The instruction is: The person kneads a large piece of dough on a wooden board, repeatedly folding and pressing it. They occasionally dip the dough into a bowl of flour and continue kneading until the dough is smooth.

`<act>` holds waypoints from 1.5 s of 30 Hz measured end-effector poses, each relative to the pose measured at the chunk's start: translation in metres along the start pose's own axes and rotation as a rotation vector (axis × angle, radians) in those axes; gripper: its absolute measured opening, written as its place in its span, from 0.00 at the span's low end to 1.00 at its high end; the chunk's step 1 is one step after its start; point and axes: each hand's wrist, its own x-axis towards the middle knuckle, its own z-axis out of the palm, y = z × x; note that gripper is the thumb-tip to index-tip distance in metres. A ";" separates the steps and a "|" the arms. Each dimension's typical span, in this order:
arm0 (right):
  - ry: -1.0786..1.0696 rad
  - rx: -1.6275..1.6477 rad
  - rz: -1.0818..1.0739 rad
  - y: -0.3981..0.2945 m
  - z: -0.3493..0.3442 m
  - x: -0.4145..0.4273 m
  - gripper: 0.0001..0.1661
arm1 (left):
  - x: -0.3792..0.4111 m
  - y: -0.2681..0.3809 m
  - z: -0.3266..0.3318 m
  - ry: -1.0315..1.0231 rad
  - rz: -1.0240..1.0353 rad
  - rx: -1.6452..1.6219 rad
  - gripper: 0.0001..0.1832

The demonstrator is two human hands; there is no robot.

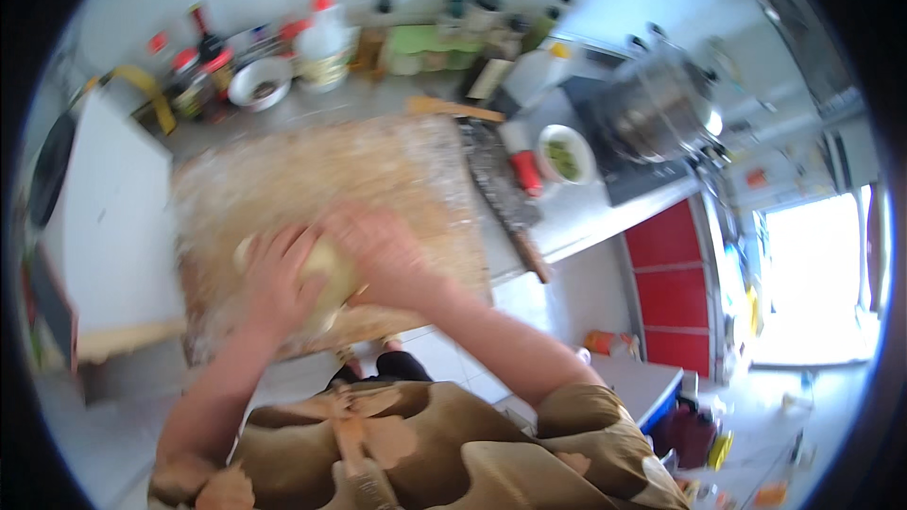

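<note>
A lump of pale yellow dough (333,280) lies near the front edge of a floured wooden board (319,163). My left hand (283,273) rests over its left side with the fingers spread across the top. From the right, my right hand (375,248) is pressed against the dough, its fingers blurred. Both hands grip the lump between them, and they hide much of its upper surface.
Right of the board lies a wide dark blade with a wooden handle (530,255), beside a white bowl of green pieces (563,156). A large metal pot (655,103) stands on the cooktop (638,184). A white panel (120,219) rises at left; bottles and a white bowl (260,83) line the back.
</note>
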 end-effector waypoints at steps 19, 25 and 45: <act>0.176 0.130 0.262 0.040 0.049 0.081 0.53 | 0.097 -0.138 0.052 0.044 -0.378 -0.511 0.25; 0.153 0.308 -0.019 -0.010 0.008 0.000 0.45 | 0.055 -0.057 0.007 -0.150 -0.211 -0.092 0.17; 0.403 0.168 0.367 0.032 0.065 0.079 0.15 | 0.062 -0.052 0.044 0.331 -0.188 0.060 0.18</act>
